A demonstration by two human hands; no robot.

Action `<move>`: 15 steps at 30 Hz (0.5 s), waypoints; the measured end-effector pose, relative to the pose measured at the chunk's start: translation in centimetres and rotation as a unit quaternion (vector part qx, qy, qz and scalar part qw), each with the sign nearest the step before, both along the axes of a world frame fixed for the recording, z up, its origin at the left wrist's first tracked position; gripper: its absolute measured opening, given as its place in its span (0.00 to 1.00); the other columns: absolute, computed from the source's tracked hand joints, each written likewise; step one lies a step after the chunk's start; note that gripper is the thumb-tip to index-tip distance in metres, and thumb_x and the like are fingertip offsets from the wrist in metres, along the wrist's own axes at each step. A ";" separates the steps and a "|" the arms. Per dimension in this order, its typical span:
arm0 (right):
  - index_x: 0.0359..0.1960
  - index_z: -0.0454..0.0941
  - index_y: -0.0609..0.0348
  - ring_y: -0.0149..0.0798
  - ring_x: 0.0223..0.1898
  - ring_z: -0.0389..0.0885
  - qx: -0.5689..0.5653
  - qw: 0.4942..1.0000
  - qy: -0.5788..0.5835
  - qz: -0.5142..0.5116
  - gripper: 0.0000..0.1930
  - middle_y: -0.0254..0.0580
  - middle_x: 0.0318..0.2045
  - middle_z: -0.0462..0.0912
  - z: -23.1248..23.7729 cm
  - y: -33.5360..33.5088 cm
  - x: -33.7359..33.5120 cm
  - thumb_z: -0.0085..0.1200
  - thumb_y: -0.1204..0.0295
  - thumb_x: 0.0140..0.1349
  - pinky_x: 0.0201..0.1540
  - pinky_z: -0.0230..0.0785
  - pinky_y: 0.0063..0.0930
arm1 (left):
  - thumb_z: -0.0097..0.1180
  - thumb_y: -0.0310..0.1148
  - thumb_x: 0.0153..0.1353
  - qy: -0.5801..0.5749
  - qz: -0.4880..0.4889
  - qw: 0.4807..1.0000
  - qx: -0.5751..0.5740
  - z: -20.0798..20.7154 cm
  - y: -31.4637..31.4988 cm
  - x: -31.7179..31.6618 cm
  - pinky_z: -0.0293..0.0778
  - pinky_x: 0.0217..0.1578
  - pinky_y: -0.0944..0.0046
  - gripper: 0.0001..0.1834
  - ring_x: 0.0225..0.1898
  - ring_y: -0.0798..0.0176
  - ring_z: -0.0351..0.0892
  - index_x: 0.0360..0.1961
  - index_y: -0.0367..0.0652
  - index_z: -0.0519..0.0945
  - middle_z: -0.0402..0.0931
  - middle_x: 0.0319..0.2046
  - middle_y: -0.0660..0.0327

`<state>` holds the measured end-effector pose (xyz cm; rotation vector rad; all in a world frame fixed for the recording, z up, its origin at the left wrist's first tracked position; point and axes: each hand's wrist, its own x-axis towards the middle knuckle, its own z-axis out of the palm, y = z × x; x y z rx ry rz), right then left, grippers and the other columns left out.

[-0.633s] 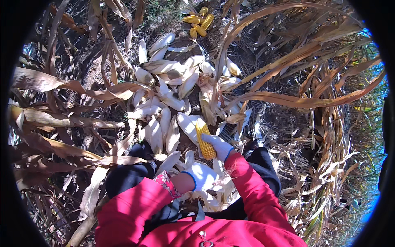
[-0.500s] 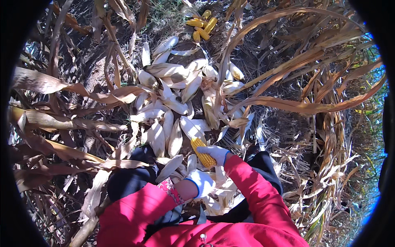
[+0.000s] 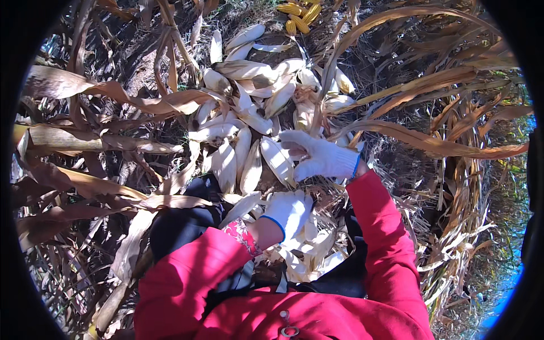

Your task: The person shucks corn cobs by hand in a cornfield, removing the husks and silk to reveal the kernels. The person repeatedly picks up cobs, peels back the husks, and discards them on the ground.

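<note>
My right hand (image 3: 324,156), in a white knit glove, is above the heap of corn ears in their husks. Its thumb and fingers are apart, and nothing shows between them. Just left of it, a pale husked-over corn ear (image 3: 277,160) lies slanted. My left hand (image 3: 288,214), gloved in white with a blue cuff edge, is lower and nearer my body, above loose husks. Its back faces up and its fingers bend down out of sight, so whatever they may hold is hidden. More ears in husks (image 3: 242,70) spread beyond both hands.
Several bare yellow corn ears (image 3: 304,17) lie at the far edge. Peeled husks (image 3: 309,255) cover the ground between my legs. Dry stalks (image 3: 102,139) lean in from the left, and long curled leaves (image 3: 436,141) arch over from the right.
The bare yellow ear has left my right hand and no longer shows. That hand has moved away from me, opened, over the heap. My left hand has moved slightly up and right; the view has shifted.
</note>
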<state>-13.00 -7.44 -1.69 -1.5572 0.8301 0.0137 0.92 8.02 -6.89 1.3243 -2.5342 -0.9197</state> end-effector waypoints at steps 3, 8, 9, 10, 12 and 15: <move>0.74 0.54 0.63 0.46 0.59 0.75 0.120 0.992 0.030 0.025 0.55 0.51 0.59 0.76 -4.0 7.3 -3.9 0.73 0.51 0.50 0.63 0.67 0.37 | 0.56 0.35 0.61 -0.020 0.008 0.999 0.035 1.2 -0.8 1.1 0.79 0.40 0.47 0.16 0.43 0.41 0.83 0.48 0.39 0.75 0.77 0.46 0.47; 0.62 0.72 0.58 0.31 0.40 0.81 0.316 0.921 0.037 -0.226 0.26 0.35 0.44 0.82 -8.9 15.8 -6.9 0.63 0.65 0.65 0.40 0.76 0.28 | 0.71 0.40 0.48 0.119 -0.021 0.967 0.223 1.4 0.0 0.7 0.75 0.48 0.39 0.44 0.47 0.40 0.83 0.62 0.38 0.61 0.73 0.53 0.40; 0.58 0.75 0.58 0.37 0.40 0.83 0.076 0.982 0.027 -0.173 0.23 0.37 0.43 0.84 -14.3 19.8 -9.2 0.63 0.64 0.64 0.42 0.76 0.33 | 0.67 0.46 0.52 0.098 -0.061 0.976 0.184 3.1 -0.8 0.3 0.76 0.45 0.39 0.41 0.46 0.44 0.84 0.64 0.41 0.63 0.76 0.51 0.45; 0.55 0.76 0.58 0.41 0.41 0.84 -0.038 0.992 0.020 -0.122 0.21 0.38 0.42 0.85 -17.5 21.2 -10.2 0.63 0.64 0.64 0.43 0.76 0.35 | 0.66 0.47 0.54 0.072 -0.080 0.980 0.167 4.0 -1.0 0.1 0.76 0.44 0.40 0.40 0.45 0.45 0.85 0.64 0.43 0.64 0.77 0.50 0.46; 0.53 0.78 0.58 0.45 0.42 0.85 -0.153 0.986 0.024 -0.068 0.19 0.41 0.41 0.86 -21.6 22.5 -11.7 0.62 0.62 0.63 0.45 0.76 0.38 | 0.62 0.48 0.57 0.022 -0.116 0.985 0.129 5.3 -1.6 -0.4 0.76 0.41 0.42 0.36 0.43 0.47 0.86 0.63 0.45 0.66 0.78 0.48 0.50; 0.51 0.80 0.59 0.48 0.44 0.85 -0.136 0.990 0.020 -0.012 0.19 0.44 0.40 0.87 -24.6 18.9 -10.8 0.61 0.61 0.63 0.47 0.75 0.39 | 0.60 0.45 0.59 -0.013 -0.114 0.985 0.127 5.4 -1.3 0.2 0.76 0.36 0.45 0.25 0.37 0.51 0.86 0.54 0.44 0.74 0.80 0.41 0.55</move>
